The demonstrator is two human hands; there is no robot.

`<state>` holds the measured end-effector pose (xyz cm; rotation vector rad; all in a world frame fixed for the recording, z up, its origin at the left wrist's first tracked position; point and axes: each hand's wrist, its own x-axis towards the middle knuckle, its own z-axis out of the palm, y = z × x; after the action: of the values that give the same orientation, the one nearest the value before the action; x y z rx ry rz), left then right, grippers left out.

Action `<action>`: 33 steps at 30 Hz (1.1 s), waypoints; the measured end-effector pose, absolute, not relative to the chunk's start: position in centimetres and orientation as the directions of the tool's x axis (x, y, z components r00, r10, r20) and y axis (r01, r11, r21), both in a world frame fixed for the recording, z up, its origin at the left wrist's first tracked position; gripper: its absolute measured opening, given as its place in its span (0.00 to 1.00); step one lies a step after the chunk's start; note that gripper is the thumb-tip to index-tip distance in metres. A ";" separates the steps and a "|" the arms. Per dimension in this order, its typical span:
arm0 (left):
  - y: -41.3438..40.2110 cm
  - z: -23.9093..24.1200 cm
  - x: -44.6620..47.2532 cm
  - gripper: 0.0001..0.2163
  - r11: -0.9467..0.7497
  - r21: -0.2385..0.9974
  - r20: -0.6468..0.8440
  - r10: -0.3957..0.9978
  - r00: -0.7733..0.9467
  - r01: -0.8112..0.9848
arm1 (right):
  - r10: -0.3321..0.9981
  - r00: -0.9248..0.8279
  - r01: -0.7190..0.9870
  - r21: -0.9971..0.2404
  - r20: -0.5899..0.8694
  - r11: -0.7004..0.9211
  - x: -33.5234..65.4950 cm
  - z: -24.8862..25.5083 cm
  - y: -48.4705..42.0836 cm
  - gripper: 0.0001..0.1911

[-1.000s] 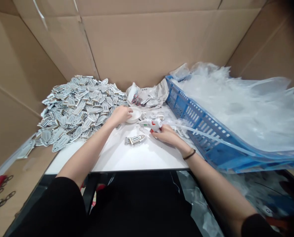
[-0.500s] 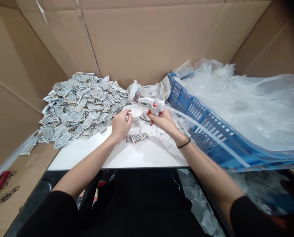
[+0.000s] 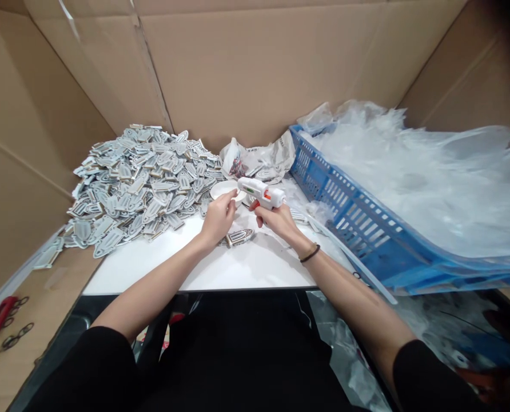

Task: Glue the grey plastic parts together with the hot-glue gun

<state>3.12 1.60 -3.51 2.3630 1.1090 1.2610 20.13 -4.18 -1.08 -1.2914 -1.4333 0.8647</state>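
My right hand (image 3: 276, 220) is wrapped around the handle of a white glue gun (image 3: 259, 191) with an orange trigger. Its nozzle points left, close to the fingertips of my left hand (image 3: 219, 217). Those fingers are pinched together beside the rim of a small white dish (image 3: 223, 187); whatever they hold is too small or hidden. A long translucent glue stick (image 3: 349, 254) trails from the back of the gun toward the table's front edge. Just below my hands, a few grey-white flat ornate pieces (image 3: 240, 237) lie on the white table (image 3: 255, 269).
A large heap of similar flat pieces (image 3: 147, 177) covers the table's left side. Crumpled printed plastic (image 3: 276, 157) lies behind the dish. A blue crate (image 3: 345, 200) full of clear plastic bags (image 3: 418, 183) stands at right. Red-handled scissors (image 3: 0, 320) lie far left. Cardboard walls (image 3: 281, 68) enclose the table.
The glue gun has tilted and moved slightly lower, and its glue stick has swung down and left. My left hand has moved a little right, toward the nozzle.
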 end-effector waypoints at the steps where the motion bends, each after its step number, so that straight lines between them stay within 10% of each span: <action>1: 1.7 -3.6 3.1 0.17 -0.686 0.534 0.597 0.720 0.354 0.495 | 0.978 0.047 0.270 -0.945 0.205 0.185 20.2 -1.1 -4.2 0.11; 13: 1.3 -3.2 3.3 0.14 -0.831 0.431 0.580 0.554 0.598 0.352 | 0.990 0.054 0.379 -0.920 0.131 0.101 20.2 -1.1 -5.0 0.08; 19: 3.3 -1.9 1.3 0.14 -0.749 0.238 0.573 0.622 0.534 0.618 | 0.967 0.131 0.316 -0.934 0.217 0.167 20.9 -1.2 -4.3 0.11; 25: 7.0 0.9 1.6 0.15 -0.552 -0.016 0.309 0.790 0.529 0.834 | 0.969 0.050 0.311 -0.926 0.241 0.214 22.2 0.3 -2.9 0.09; 33: 9.7 2.0 3.3 0.09 -0.537 0.045 0.082 0.842 0.533 0.842 | 0.971 0.119 0.312 -0.936 0.209 0.163 22.9 -0.6 -3.7 0.09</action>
<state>3.34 9.69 1.95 2.7497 1.5114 0.1469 22.87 -3.72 -0.62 -1.3462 -1.3933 0.7964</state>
